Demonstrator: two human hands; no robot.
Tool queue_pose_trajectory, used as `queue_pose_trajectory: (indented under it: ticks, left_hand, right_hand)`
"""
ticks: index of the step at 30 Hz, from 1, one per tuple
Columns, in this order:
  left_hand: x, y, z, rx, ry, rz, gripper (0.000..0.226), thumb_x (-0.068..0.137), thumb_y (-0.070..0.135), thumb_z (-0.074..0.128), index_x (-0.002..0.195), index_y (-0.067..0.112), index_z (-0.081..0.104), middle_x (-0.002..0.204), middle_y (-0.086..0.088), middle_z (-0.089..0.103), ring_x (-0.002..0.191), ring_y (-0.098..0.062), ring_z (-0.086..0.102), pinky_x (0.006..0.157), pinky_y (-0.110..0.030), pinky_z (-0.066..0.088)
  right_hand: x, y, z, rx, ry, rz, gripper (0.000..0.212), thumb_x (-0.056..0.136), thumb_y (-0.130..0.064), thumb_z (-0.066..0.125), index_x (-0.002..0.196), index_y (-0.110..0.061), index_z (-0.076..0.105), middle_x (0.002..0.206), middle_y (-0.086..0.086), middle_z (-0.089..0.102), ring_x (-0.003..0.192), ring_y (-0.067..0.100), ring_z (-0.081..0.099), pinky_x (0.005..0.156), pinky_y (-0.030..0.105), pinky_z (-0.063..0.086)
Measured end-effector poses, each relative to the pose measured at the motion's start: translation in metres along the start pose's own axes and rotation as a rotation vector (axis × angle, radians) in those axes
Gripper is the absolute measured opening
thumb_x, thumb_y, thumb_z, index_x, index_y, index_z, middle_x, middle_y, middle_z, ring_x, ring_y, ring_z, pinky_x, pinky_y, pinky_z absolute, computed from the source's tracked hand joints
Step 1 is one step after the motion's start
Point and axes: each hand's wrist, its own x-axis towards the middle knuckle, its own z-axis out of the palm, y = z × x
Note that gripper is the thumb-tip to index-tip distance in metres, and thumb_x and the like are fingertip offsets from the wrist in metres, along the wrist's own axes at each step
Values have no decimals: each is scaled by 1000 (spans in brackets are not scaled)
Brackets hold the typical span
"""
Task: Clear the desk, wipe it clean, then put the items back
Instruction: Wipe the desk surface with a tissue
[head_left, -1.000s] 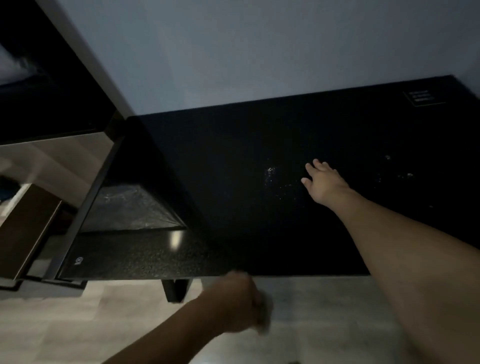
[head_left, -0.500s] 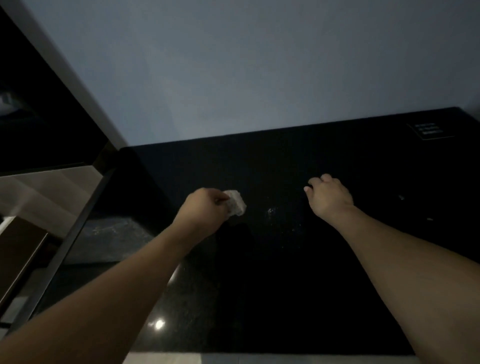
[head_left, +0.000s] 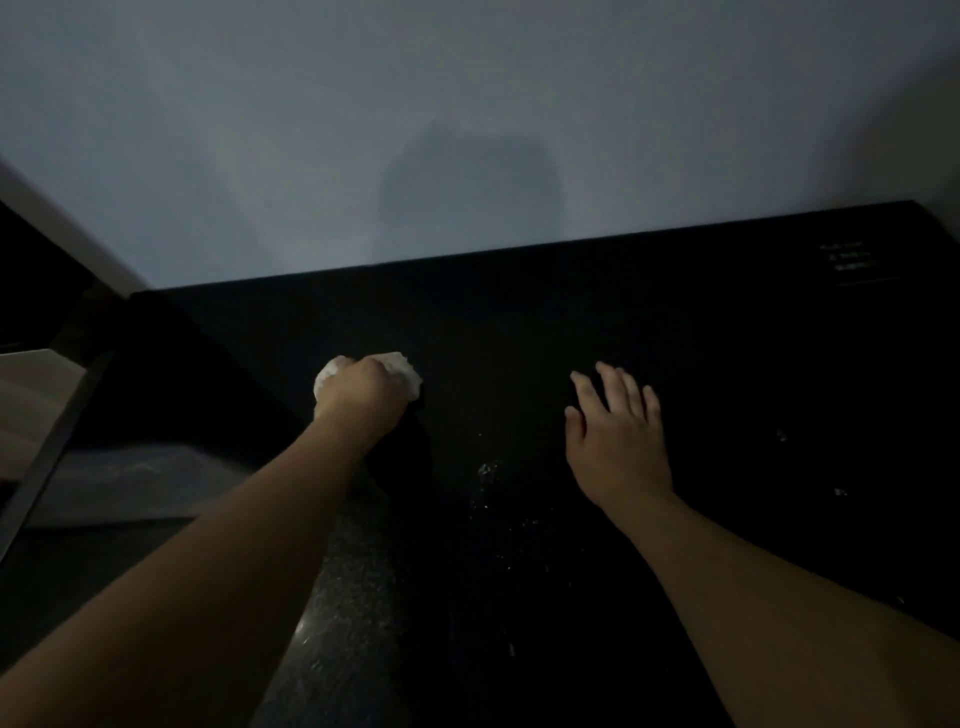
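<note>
The left hand (head_left: 361, 391) clenches a white wad (head_left: 402, 370) on the dark bench (head_left: 727, 322); right hand (head_left: 618, 441) lies released. Risk — dim light probably hides crumbs (head_left: 485, 470), so strokes miss them.

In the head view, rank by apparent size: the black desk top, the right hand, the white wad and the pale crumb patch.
1. black desk top
2. right hand
3. white wad, partly hidden under the left hand; crumb patch looks similar, unranked.

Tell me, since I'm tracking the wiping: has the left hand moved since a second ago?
Yes. The left hand, gripping the white cloth, went from below the desk's front edge onto its top, toward the wall.
</note>
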Motion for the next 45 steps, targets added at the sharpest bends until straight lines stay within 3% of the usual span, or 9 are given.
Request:
queue_pose_trajectory:
  ticks: [8, 12, 16, 19, 23, 27, 29, 36, 45]
  left_hand:
    - [-91, -21, 23, 405, 21, 40, 35, 87, 27, 49, 120, 25, 62, 119, -6, 56, 108, -24, 54, 93, -37, 45]
    - [-188, -14, 50, 579, -278, 166, 39, 90, 26, 43, 124, 13, 57, 123, -10, 52, 108, -28, 50, 84, -40, 46]
    - [-266, 5, 37, 201, -752, 172, 40, 92, 24, 56, 130, 13, 52, 128, -12, 54, 116, -28, 55, 97, -39, 45]
    - [-249, 22, 7, 164, -976, 221, 25, 93, 25, 58, 111, 9, 65, 102, -8, 68, 91, -17, 63, 78, -28, 48]
    - [-167, 42, -26, 222, -640, 146, 25, 84, 31, 61, 75, 9, 69, 56, 3, 62, 58, -13, 62, 53, -20, 45]
    - [-86, 60, -58, 8, -87, 226, 23, 90, 34, 50, 94, 12, 51, 88, -3, 55, 82, -23, 57, 71, -30, 40]
    - [-44, 66, -53, -69, 44, 234, 28, 91, 36, 47, 103, 11, 49, 98, -8, 57, 95, -31, 59, 75, -33, 39]
    - [65, 96, -16, -65, 118, 204, 39, 98, 33, 39, 131, 12, 46, 131, -19, 48, 120, -40, 43, 93, -46, 39]
    - [124, 121, 10, -148, 182, 258, 32, 96, 19, 44, 125, 19, 58, 133, -9, 48, 121, -33, 46, 89, -47, 46]
  right_hand:
    - [-1, -2, 0, -10, 4, 25, 51, 101, -42, 24, 151, -30, 25, 160, 0, 17, 148, 19, 10, 121, 44, 6]
    - [-2, -3, 2, -15, 25, 23, 51, 101, -42, 25, 150, -28, 29, 159, 1, 22, 147, 20, 15, 121, 44, 8]
    - [-6, -3, -1, -6, 37, 15, 50, 102, -40, 26, 149, -25, 32, 158, 4, 25, 147, 22, 17, 121, 45, 11]
    - [-8, -4, -4, 8, 43, 6, 50, 102, -39, 27, 149, -24, 33, 158, 4, 26, 147, 22, 18, 121, 45, 11]
    - [-6, -2, -6, 48, 15, 11, 49, 102, -40, 29, 149, -26, 33, 158, 3, 25, 147, 21, 17, 121, 44, 10]
    - [-8, -1, -9, 61, 22, -13, 49, 101, -40, 32, 148, -26, 34, 158, 4, 26, 147, 21, 19, 120, 46, 13]
    - [-6, -2, -10, 47, -4, -9, 50, 101, -41, 29, 149, -27, 30, 159, 3, 22, 147, 20, 16, 121, 46, 12]
    - [0, 2, -10, 58, -74, -25, 53, 101, -43, 17, 153, -31, 17, 163, -1, 6, 150, 17, 1, 122, 44, 3]
    - [4, 2, -11, 95, -99, -22, 55, 100, -44, 17, 153, -32, 14, 163, -2, 3, 150, 15, -4, 121, 43, -2]
